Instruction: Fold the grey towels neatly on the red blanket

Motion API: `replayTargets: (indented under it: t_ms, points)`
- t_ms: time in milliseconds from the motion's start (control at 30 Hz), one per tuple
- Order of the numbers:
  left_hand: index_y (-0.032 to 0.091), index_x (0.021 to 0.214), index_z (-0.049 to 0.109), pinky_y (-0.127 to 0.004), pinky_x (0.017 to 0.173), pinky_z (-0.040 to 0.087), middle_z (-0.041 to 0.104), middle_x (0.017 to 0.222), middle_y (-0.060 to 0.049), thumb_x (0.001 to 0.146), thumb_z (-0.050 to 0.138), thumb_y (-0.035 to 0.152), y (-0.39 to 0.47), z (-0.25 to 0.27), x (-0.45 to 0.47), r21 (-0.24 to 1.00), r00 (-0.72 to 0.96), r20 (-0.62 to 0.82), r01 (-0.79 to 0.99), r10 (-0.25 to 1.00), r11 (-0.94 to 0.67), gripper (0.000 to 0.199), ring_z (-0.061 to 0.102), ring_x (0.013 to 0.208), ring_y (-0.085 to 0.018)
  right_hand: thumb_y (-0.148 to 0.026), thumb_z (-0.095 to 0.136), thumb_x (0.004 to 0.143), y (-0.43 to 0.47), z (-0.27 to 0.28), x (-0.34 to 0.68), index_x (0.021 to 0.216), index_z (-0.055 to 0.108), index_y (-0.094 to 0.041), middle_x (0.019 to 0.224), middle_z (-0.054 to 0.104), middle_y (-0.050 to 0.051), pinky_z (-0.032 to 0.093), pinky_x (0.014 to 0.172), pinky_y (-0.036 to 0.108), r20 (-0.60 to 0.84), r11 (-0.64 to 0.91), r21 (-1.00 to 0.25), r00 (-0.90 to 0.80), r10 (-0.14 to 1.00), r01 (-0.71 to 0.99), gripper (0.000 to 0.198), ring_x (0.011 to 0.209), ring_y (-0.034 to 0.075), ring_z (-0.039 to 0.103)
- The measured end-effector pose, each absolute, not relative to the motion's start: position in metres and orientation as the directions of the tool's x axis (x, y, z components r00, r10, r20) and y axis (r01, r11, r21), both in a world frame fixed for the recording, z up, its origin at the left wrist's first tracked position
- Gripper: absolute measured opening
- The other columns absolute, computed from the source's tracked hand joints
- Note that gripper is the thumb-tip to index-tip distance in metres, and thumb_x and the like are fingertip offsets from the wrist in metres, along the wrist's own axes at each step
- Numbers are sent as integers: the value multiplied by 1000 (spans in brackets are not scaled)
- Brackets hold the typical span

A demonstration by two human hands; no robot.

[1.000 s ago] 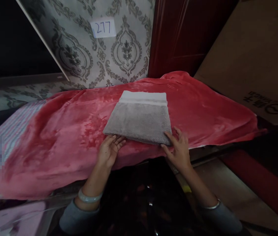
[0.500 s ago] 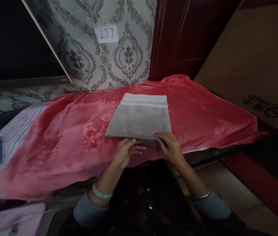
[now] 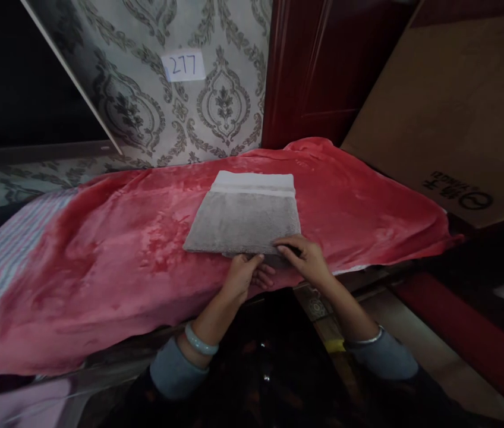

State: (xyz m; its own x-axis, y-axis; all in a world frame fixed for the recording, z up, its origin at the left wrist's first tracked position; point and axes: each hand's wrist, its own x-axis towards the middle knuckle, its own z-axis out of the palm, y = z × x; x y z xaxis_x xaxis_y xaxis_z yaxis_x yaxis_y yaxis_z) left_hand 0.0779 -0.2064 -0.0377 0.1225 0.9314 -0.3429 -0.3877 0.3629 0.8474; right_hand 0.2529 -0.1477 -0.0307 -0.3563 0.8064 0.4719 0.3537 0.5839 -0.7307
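Observation:
A folded grey towel with a pale band along its far end lies flat on the red blanket. My right hand pinches the towel's near right corner between thumb and fingers. At the middle of the near edge is my left hand, its thumb against a darker lower layer of the towel and its other fingers curled beneath. That lower layer sticks out slightly below the top fold, between my two hands.
A large cardboard box leans at the right, beside a dark red door. On the left hangs a dark screen. A paper marked 277 is on the patterned wall. Something pink stands low at the left.
My left hand has moved right along the near edge, closer to my right hand, and its thumb now meets the lower layer. The right hand stays at the corner. The view has shifted slightly.

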Motion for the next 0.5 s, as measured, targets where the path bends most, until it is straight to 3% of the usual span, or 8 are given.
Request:
replayTargets:
  t_ms: [67,167,367,500]
  points:
    - [15,75,59,-22,38,42,72,65,-10,77,73,40,-205,-35,89,823,109,-399,-395,910,408,29,61,40,-15,-39,55,91,-139,-28,257,94,77,-27,94,77,4,52,80,36,454,536,-767,-293,841,351,24,88,23,69]
    - [15,72,57,-22,39,43,69,60,-8,82,66,35,-204,-30,107,793,50,-473,-411,880,449,24,59,39,-14,-39,54,91,-120,-28,261,94,77,-26,96,78,5,52,85,37,508,570,-726,-258,822,385,26,93,23,69]
    - [13,69,59,-21,40,42,64,52,-5,83,60,34,-202,-21,137,761,-4,-543,-425,840,490,24,56,37,-12,-29,53,92,-76,-31,253,101,75,-24,107,76,6,49,96,41,533,647,-571,-371,761,506,25,106,24,66]
    - [14,61,58,-21,41,41,64,52,-6,78,59,38,-201,-25,145,773,-81,-514,-474,854,421,30,56,38,-12,-26,52,92,-49,-28,246,114,73,-21,120,72,9,45,105,43,475,653,-482,-452,755,585,30,116,25,62]
